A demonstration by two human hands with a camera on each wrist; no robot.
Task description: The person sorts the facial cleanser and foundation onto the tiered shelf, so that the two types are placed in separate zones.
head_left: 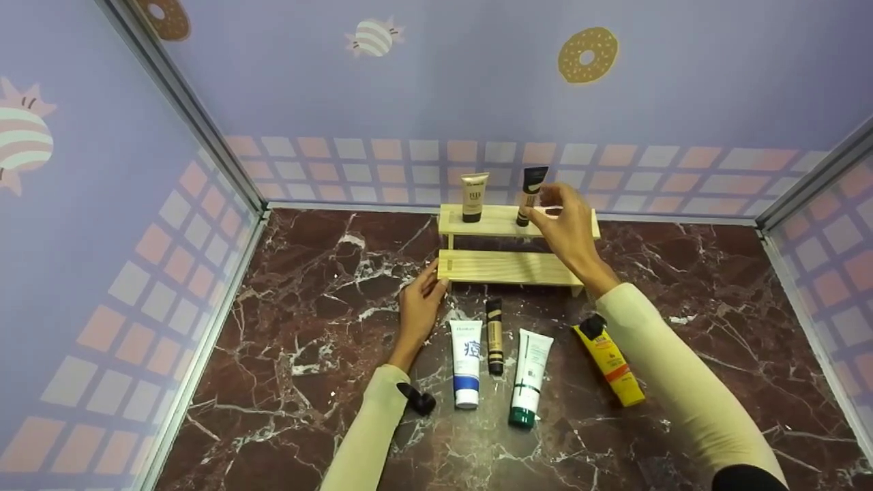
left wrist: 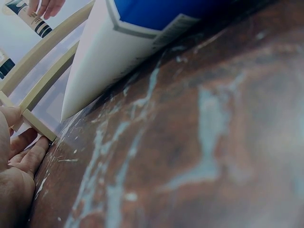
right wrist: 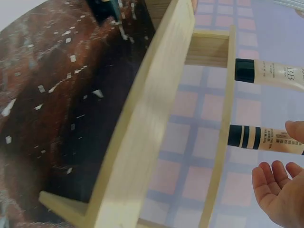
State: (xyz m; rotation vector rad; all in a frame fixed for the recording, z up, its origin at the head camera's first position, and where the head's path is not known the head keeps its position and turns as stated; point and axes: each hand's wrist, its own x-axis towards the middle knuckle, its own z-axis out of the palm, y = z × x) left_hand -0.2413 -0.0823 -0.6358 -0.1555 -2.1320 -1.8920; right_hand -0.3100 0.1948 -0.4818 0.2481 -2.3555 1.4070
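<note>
A two-tier wooden rack [head_left: 508, 267] stands at the back of the table. My left hand [head_left: 418, 303] grips the left end of its lower tier, the thumb on top and the fingers by the leg. On the upper tier, my right hand [head_left: 571, 225] pinches a slim beige tube with black bands [right wrist: 268, 138] between thumb and forefinger. The tube is upright, cap down, its base at the board. Left of it, a beige BB cream tube [head_left: 473, 198] stands on its black cap on the same tier.
Before the rack lie a white and blue tube [head_left: 466, 365], a gold and black tube [head_left: 495, 337], a white and green tube [head_left: 530, 378] and a yellow tube [head_left: 612, 368] beside my right forearm. Patterned walls [head_left: 477, 82] enclose the back and sides.
</note>
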